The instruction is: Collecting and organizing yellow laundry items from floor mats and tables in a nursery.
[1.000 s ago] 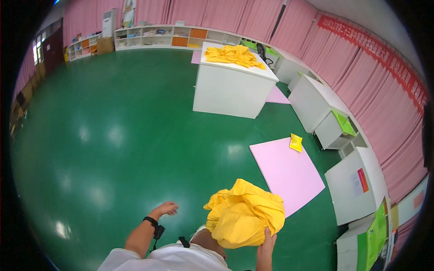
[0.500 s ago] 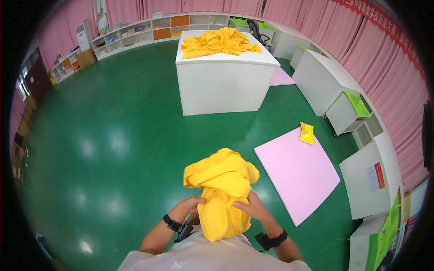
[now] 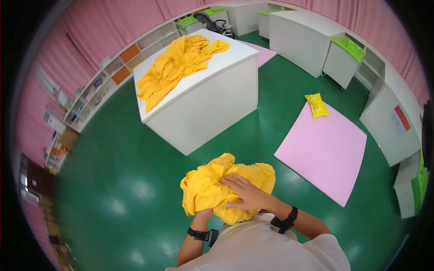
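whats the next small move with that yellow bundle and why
Probably carry the yellow cloth bundle forward to the white table: the right hand lies flat over it, the left hand grips it from below, and more yellow cloth lies on that table.

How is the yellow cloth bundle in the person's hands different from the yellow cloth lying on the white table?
The yellow bundle is bunched into a tight ball, while the cloth on the table is spread out long and loose. The bundle is carried against the person's chest, the right hand pressed flat on top and the left hand under it; the table cloth lies untouched on the white table. Both are the same bright yellow fabric.
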Available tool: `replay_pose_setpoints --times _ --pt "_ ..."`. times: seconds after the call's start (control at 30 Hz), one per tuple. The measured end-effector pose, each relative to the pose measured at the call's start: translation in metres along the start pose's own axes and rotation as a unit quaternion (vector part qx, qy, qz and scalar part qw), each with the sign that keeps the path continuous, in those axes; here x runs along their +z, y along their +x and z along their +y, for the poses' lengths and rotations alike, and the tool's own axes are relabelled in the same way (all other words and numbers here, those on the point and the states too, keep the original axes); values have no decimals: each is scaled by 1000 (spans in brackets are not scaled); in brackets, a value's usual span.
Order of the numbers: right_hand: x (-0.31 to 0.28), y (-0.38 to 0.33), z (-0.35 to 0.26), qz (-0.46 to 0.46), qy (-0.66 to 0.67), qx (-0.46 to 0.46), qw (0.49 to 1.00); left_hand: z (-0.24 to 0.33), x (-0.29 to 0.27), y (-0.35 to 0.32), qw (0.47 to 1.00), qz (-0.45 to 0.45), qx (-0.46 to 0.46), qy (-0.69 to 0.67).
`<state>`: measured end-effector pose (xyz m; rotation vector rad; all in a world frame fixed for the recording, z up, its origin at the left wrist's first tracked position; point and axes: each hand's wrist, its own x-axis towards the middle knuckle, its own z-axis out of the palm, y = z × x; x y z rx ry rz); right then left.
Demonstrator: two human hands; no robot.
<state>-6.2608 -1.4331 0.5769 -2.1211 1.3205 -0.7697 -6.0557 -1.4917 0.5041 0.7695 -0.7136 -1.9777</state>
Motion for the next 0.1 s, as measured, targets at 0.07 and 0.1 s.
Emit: replay_pose_setpoints --times 0.07,0.1 --pt "-17 19 39 57 3 37 998 14 5 61 997 -31 34 70" --pt "-24 26 61 74 19 66 995 22 4 92 996 -39 23 80"
